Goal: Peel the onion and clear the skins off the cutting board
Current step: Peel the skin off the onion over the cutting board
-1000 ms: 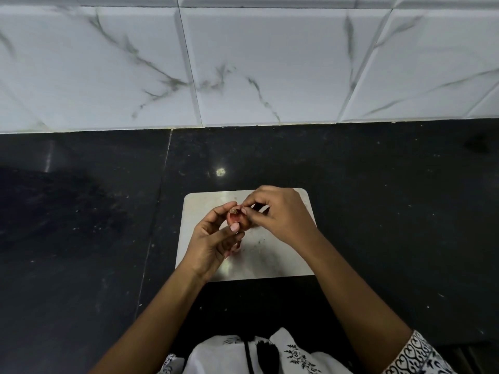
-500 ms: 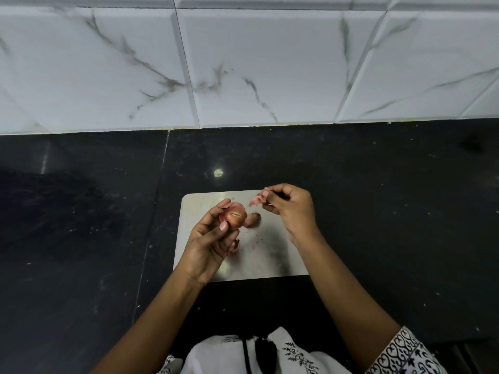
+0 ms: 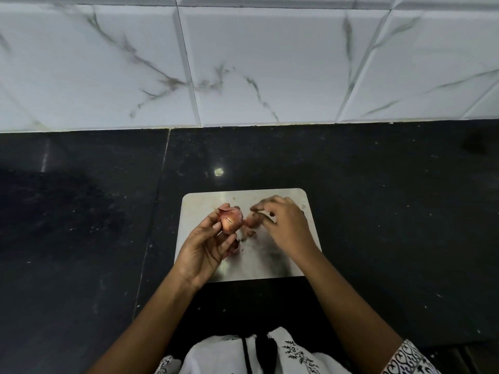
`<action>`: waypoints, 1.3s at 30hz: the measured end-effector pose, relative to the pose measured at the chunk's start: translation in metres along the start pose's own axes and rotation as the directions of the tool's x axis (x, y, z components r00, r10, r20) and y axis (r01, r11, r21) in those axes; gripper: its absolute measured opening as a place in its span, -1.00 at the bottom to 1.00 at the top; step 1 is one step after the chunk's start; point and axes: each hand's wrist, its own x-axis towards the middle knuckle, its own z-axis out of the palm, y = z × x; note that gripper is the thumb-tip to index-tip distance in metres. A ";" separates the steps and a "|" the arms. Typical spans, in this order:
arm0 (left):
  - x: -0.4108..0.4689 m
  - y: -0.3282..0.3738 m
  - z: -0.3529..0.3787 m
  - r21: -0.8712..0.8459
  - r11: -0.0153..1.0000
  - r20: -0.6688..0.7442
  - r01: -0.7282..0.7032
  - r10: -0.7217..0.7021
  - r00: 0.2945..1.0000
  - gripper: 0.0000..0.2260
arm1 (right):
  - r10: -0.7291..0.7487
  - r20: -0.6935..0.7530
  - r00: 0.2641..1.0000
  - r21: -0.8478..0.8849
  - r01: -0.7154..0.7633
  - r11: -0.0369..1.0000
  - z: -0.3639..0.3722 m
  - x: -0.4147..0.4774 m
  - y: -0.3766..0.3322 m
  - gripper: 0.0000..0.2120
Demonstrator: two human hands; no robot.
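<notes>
A small reddish onion (image 3: pixel 230 220) with loose papery skin sits in the fingertips of my left hand (image 3: pixel 205 247), held above a steel-grey cutting board (image 3: pixel 280 263). My right hand (image 3: pixel 283 225) hovers just right of the onion, blurred, its fingers spread; whether a scrap of skin is between them is unclear. Bits of pink skin (image 3: pixel 250 225) lie on the board between the two hands, and another scrap (image 3: pixel 234 248) shows under my left fingers.
The board rests on a dark stone counter (image 3: pixel 391 211) with a seam (image 3: pixel 151 230) running along its left. A white marbled tile wall (image 3: pixel 256 63) rises behind. My white patterned clothing (image 3: pixel 243 354) is at the bottom edge.
My right hand pulled away from the onion with a piece of skin, then came down toward the board. A skin piece now lies beside the onion. My left hand turned the onion slightly.
</notes>
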 end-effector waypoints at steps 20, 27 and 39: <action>0.001 0.011 0.011 0.426 0.864 0.120 -0.268 0.240 0.963 -0.47 | -0.417 0.029 0.908 0.006 0.417 0.909 -0.044 0.011 -0.045 -0.84; 0.000 0.007 0.018 0.401 0.875 0.086 -0.270 0.258 0.962 -0.43 | -0.119 -0.089 0.989 0.255 0.138 0.957 -0.035 0.013 -0.043 -0.94; -0.002 0.004 0.013 0.291 0.924 0.020 -0.248 0.253 0.967 -0.61 | 0.390 0.041 0.920 0.551 -0.347 0.759 -0.011 0.016 0.006 -0.94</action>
